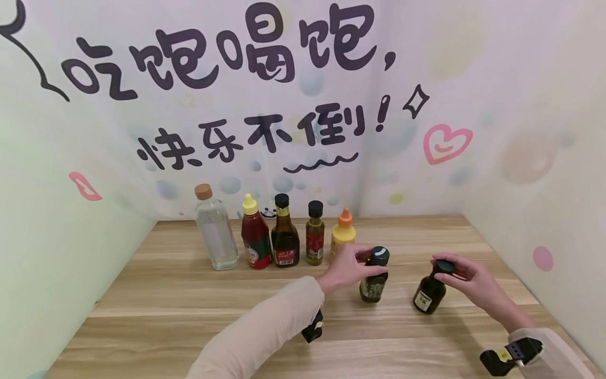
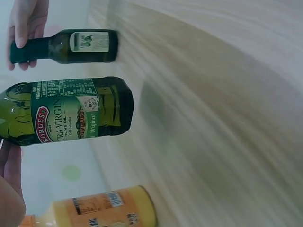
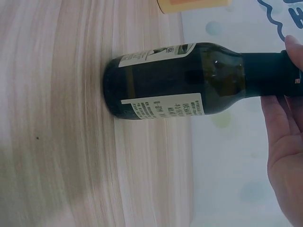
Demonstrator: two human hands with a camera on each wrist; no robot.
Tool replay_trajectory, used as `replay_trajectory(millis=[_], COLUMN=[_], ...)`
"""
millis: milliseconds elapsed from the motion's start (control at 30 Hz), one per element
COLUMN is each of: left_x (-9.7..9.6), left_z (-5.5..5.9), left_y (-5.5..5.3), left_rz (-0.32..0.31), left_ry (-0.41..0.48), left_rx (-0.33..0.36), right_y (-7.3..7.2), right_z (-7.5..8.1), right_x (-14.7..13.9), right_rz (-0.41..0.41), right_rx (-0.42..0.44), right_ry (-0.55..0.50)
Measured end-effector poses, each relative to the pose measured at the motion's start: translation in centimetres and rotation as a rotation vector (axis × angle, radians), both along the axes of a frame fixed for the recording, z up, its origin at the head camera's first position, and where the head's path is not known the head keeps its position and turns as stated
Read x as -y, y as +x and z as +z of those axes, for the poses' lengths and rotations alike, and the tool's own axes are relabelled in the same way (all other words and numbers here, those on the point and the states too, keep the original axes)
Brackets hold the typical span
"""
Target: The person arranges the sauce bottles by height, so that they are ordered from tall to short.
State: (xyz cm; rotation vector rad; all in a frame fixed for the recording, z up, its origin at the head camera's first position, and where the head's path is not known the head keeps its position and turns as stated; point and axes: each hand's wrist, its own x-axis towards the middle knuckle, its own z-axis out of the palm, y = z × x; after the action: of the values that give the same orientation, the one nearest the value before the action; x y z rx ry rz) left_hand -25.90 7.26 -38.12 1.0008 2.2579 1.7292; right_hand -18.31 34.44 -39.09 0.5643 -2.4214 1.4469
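My left hand grips a green olive oil bottle near its dark cap, thumb and fingers on either side. In the left wrist view the olive oil bottle shows a green label reading Borges, and a shadow lies on the wood beside its base. To the right, my right hand holds a dark glass bottle with a pale label by its black cap. The right wrist view has this dark bottle with its base at the table, fingers of the hand around the neck end.
Along the back of the wooden table stand a clear bottle, a red sauce bottle, a brown sauce bottle, a small red-labelled bottle and a yellow squeeze bottle. A printed backdrop rises behind them.
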Motion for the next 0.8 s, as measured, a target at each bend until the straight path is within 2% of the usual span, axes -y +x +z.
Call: replay_trajectory(millis=[133,333,600,800], left_x=[-0.6,-1.3,-1.6,-2.0], left_z=[0.5,1.0,0.6,0.1], left_y=[-0.5,-1.5,-3.3,-3.9], left_rz=[0.011,0.099,0.149,0.171], left_ry=[0.012,-0.03,-0.104,-0.111], left_rx=[-0.005,-0.02,-0.068,-0.125], right_y=[0.0,0.0,-0.1,-0.2], right_z=[0.0,0.1,-0.2,-0.1], right_x=[0.0,0.0,-0.2,-0.2], right_rz=[0.006,0.007,-0.009,-0.009], right_rx=[0.005,0.0,0.02,0.02], right_ry=[-0.011,-0.001,0.025,0.036])
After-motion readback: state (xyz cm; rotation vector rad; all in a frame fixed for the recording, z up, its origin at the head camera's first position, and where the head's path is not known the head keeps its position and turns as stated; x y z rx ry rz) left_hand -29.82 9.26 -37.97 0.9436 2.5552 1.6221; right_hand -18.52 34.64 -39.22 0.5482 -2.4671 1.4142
